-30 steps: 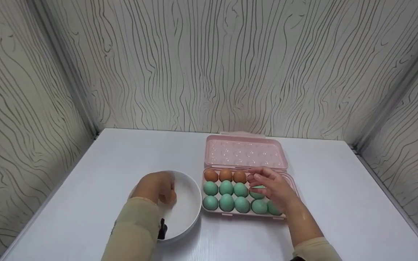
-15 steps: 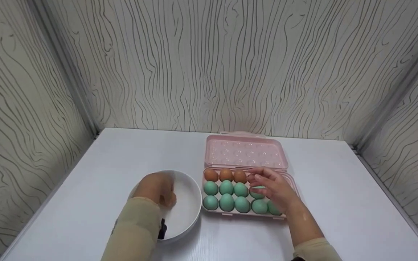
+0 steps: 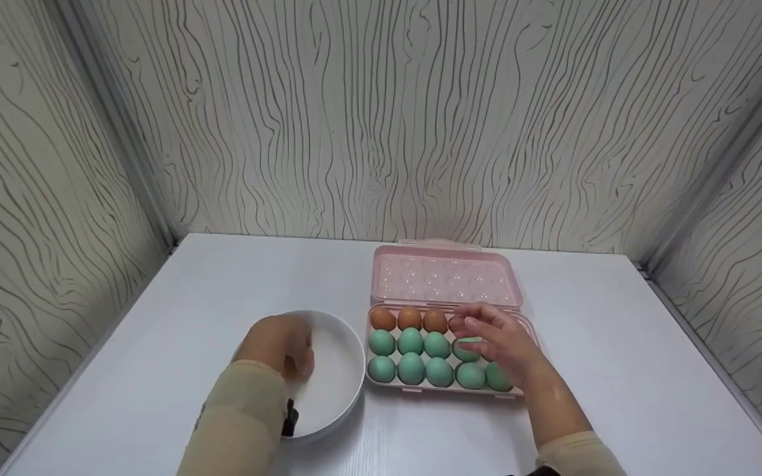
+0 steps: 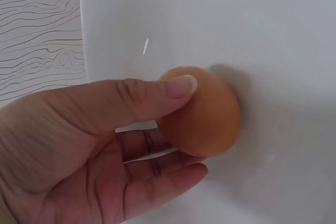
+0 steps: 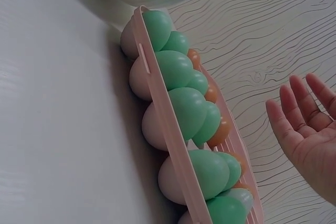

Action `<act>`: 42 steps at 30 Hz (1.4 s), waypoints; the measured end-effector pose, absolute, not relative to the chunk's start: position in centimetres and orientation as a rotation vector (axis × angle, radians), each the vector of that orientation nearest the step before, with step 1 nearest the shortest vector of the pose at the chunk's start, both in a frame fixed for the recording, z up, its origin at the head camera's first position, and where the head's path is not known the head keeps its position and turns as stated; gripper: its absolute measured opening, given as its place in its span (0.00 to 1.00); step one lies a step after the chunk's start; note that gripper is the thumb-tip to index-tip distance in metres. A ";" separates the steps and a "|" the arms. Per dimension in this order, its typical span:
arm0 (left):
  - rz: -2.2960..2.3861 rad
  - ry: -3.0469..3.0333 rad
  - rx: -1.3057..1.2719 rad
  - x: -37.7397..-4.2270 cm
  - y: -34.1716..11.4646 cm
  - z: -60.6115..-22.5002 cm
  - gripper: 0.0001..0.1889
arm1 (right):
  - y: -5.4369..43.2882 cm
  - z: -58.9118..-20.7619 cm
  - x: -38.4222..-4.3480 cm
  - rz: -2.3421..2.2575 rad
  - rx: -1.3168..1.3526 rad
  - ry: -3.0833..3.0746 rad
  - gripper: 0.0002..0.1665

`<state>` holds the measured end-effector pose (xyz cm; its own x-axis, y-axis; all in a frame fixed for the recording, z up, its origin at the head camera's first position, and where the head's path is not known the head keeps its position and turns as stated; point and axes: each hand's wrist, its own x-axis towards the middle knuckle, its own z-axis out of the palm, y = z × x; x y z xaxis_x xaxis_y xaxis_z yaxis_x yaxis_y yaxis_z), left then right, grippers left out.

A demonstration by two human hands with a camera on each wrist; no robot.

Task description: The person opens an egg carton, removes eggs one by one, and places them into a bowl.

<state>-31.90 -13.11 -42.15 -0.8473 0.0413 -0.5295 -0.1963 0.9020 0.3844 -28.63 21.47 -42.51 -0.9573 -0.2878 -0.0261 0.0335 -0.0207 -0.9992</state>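
Head view shows the egg (image 4: 210,121) tucked back under my left hand (image 3: 285,340), where half a second ago it stood out beside it, so I judge my hold is settling. My thumb (image 4: 142,100) and part-curled fingers (image 4: 168,184) have it between them inside the bowl (image 3: 338,370), though I cannot tell whether it touches the bottom. My right hand (image 3: 503,337), loosely spread and holding nothing, hangs as before over the carton (image 3: 447,274), leaving the handling to my left.

The white table (image 3: 619,370) is softly lit to its far corners; a faint shadow is cast by the white bowl (image 3: 339,377).
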 end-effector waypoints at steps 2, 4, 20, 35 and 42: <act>0.619 2.498 -0.113 -31.9 -13.2 -42.0 0.08 | 21.5 -42.4 -28.6 -2.069 -0.272 2.037 0.25; 0.647 2.486 -0.106 -31.9 -13.3 -41.8 0.11 | 21.6 -42.3 -28.6 -2.065 -0.270 2.049 0.25; 0.746 2.523 0.077 -32.7 -13.3 -38.6 0.25 | 22.1 -41.8 -28.8 -2.038 -0.263 2.100 0.21; 1.072 2.701 0.292 -32.9 -9.8 -37.8 0.21 | 23.0 -41.1 -29.3 -2.030 -0.297 2.133 0.18; 1.264 2.689 0.298 -32.9 -8.3 -38.0 0.24 | 24.0 -41.0 -29.7 -2.034 -0.230 2.183 0.21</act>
<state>-32.90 -8.27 -37.98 -0.9682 0.2439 -0.0552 0.1131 0.6240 0.7732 -29.72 24.03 -40.97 -0.9771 -0.2126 -0.0042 -0.0108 0.0695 -0.9975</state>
